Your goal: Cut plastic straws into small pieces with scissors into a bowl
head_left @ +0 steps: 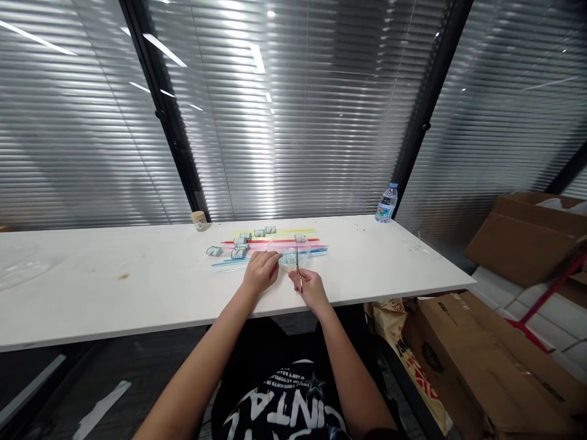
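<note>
A small clear bowl point(290, 259) holding pale green-and-white pieces stood on the long white table point(137, 287), near its front edge and directly ahead of the person. The right hand point(310, 287) lay just in front of the bowl, its fingers closed around a thin pair of tweezers point(298, 267) whose tips pointed up into the bowl. The left hand point(261, 271) rested just left of the bowl with its fingers curled together at the rim; whether they pinched anything could not be told. Behind and beneath the bowl lay a row of long thin plastic straws point(275, 241), yellow, red, pink and blue, running side by side across the table. Several small green-and-white wrapped rolls point(239, 247) were scattered over the left part of the straws, one of them lying apart farther left. A small beige lidded jar point(199, 220) stood at the far edge of the table, against the black window post. A clear plastic water bottle with a blue cap point(386, 204) stood at the far right edge. Brown cardboard boxes point(481, 360) were stacked on the floor to the right of the table, and closed grey blinds point(298, 122) filled the wall behind.
</note>
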Demonstrator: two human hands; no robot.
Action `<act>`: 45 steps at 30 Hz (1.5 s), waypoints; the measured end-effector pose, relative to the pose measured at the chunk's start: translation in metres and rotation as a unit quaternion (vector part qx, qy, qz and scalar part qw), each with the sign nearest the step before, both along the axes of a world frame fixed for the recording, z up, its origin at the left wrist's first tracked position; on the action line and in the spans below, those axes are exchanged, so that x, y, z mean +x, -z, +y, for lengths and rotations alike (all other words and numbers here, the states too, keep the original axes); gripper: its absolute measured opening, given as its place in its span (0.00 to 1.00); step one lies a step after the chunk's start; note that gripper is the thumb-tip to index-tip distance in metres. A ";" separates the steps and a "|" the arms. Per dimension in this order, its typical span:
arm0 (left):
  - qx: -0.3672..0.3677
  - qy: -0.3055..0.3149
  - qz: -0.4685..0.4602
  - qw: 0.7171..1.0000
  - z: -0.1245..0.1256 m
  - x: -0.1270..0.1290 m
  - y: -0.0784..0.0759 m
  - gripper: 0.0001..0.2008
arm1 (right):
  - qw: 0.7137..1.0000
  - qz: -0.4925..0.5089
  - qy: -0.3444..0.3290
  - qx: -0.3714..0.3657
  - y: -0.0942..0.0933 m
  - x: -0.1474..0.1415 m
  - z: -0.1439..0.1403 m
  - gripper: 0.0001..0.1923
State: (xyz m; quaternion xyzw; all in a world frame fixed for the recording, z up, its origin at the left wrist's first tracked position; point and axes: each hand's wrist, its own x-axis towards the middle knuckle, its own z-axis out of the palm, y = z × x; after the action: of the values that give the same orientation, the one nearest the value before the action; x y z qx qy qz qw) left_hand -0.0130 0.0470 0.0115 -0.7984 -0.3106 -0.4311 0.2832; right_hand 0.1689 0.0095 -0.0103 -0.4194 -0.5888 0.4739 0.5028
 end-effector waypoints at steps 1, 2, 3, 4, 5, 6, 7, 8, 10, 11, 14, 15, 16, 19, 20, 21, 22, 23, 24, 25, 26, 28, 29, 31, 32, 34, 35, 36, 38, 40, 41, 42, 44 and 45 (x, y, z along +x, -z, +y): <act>-0.002 0.003 0.000 1.000 0.000 0.000 0.000 0.15 | 1.000 -0.001 -0.001 0.002 0.000 0.000 0.000 0.22; -0.003 0.005 0.001 1.000 0.000 0.000 0.000 0.15 | 1.000 -0.001 -0.001 0.003 0.000 0.000 0.000 0.23; -0.003 0.006 0.003 1.000 -0.001 0.000 -0.001 0.15 | 1.000 0.001 0.000 0.003 0.001 0.000 0.001 0.23; -0.002 0.006 0.004 1.000 -0.001 0.001 -0.001 0.15 | 1.000 0.004 0.003 0.001 0.001 0.000 0.001 0.23; 0.001 0.005 0.004 1.000 -0.001 0.001 -0.001 0.15 | 1.000 0.008 0.006 -0.003 0.001 -0.001 0.001 0.23; 0.005 0.004 0.002 1.000 -0.001 0.001 -0.001 0.15 | 1.000 0.012 0.009 -0.007 0.001 -0.001 0.002 0.23; 0.009 0.003 0.000 1.000 -0.001 0.002 -0.001 0.15 | 1.000 0.014 0.011 -0.010 0.001 -0.001 0.002 0.23; 0.014 0.002 -0.002 1.000 -0.001 0.002 -0.001 0.15 | 1.000 0.014 0.010 -0.012 0.000 -0.001 0.002 0.24; 0.022 0.000 -0.001 1.000 -0.001 0.002 -0.001 0.15 | 1.000 0.007 -0.001 -0.015 -0.001 -0.001 0.001 0.24; 0.023 0.000 0.002 1.000 -0.001 0.002 -0.001 0.15 | 1.000 0.000 -0.006 -0.016 -0.002 -0.001 0.001 0.24; 0.018 -0.001 0.015 1.000 0.000 0.002 0.001 0.15 | 1.000 -0.021 -0.007 -0.016 -0.006 0.000 -0.002 0.23; 0.016 -0.001 0.020 1.000 0.000 0.002 0.001 0.15 | 1.000 -0.026 -0.003 -0.015 -0.007 0.000 -0.002 0.24; 0.014 0.000 0.024 1.000 0.000 0.002 0.002 0.15 | 0.999 -0.030 0.001 -0.014 -0.007 0.000 -0.003 0.24; 0.014 0.008 0.031 0.999 0.000 0.002 0.003 0.16 | 0.999 -0.036 0.004 -0.010 -0.008 0.000 -0.003 0.24; 0.014 0.011 0.031 0.999 0.000 0.002 0.003 0.17 | 0.999 -0.037 0.005 -0.008 -0.008 0.000 -0.003 0.25; 0.013 0.013 0.031 0.999 0.001 0.002 0.003 0.17 | 0.999 -0.039 0.005 -0.006 -0.008 0.000 -0.003 0.25; 0.011 0.012 0.030 0.999 0.001 0.001 0.003 0.17 | 0.999 -0.043 0.006 -0.005 -0.008 0.000 -0.003 0.25; 0.007 0.011 0.030 0.999 0.001 0.001 0.004 0.17 | 0.999 -0.047 0.007 -0.003 -0.008 0.001 -0.003 0.25; 0.002 0.008 0.030 1.000 0.001 0.001 0.004 0.17 | 0.999 -0.050 0.008 -0.001 -0.009 0.001 -0.003 0.25; -0.004 0.004 0.031 1.000 0.001 0.001 0.004 0.17 | 0.999 -0.052 0.009 0.001 -0.009 0.001 -0.003 0.26; -0.009 0.002 0.032 0.999 0.001 0.001 0.004 0.16 | 0.998 -0.054 0.010 0.002 -0.009 0.001 -0.003 0.26; -0.013 -0.001 0.033 0.999 0.001 0.001 0.004 0.16 | 0.998 -0.055 0.012 0.004 -0.009 0.001 -0.003 0.25; -0.011 0.001 0.032 0.999 0.001 0.001 0.003 0.15 | 0.998 -0.057 0.013 0.004 -0.009 0.001 -0.003 0.25; -0.001 0.006 0.030 1.000 0.000 0.002 0.003 0.15 | 0.998 -0.059 0.017 0.006 -0.007 0.001 -0.002 0.24; 0.005 0.009 0.028 1.000 0.000 0.002 0.002 0.15 | 0.998 -0.059 0.019 0.007 -0.006 0.000 -0.002 0.24; 0.012 0.012 0.027 0.999 0.000 0.002 0.002 0.16 | 0.998 -0.056 0.023 0.008 -0.004 0.000 -0.001 0.24; 0.011 0.012 0.027 1.000 0.000 0.002 0.002 0.16 | 0.998 -0.055 0.025 0.009 -0.003 -0.001 0.000 0.24; 0.009 0.010 0.027 1.000 0.000 0.002 0.002 0.16 | 0.998 -0.056 0.025 0.010 -0.003 -0.001 0.000 0.24; 0.006 0.011 0.027 1.000 0.001 0.002 0.003 0.16 | 0.998 -0.058 0.026 0.013 -0.002 -0.001 0.001 0.24; 0.003 0.014 0.023 1.000 0.001 0.002 0.003 0.16 | 0.998 -0.054 0.031 0.016 -0.001 -0.001 0.001 0.24; 0.001 0.014 0.021 1.000 0.001 0.002 0.003 0.16 | 0.998 -0.048 0.035 0.018 -0.001 -0.001 0.001 0.25; -0.002 0.012 0.019 1.000 0.001 0.002 0.003 0.16 | 0.998 -0.042 0.039 0.019 0.000 -0.001 0.001 0.25; -0.006 0.005 0.018 1.000 0.001 0.002 0.002 0.16 | 0.998 -0.031 0.045 0.019 0.000 -0.001 0.002 0.26; -0.004 0.001 0.018 1.000 0.001 0.002 0.002 0.16 | 0.998 -0.028 0.047 0.016 0.001 -0.001 0.002 0.26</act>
State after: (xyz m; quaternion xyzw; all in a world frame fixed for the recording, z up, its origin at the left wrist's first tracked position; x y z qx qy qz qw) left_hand -0.0112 0.0475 0.0093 -0.8077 -0.3062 -0.4158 0.2845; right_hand 0.1680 0.0119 -0.0113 -0.4517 -0.5899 0.4285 0.5142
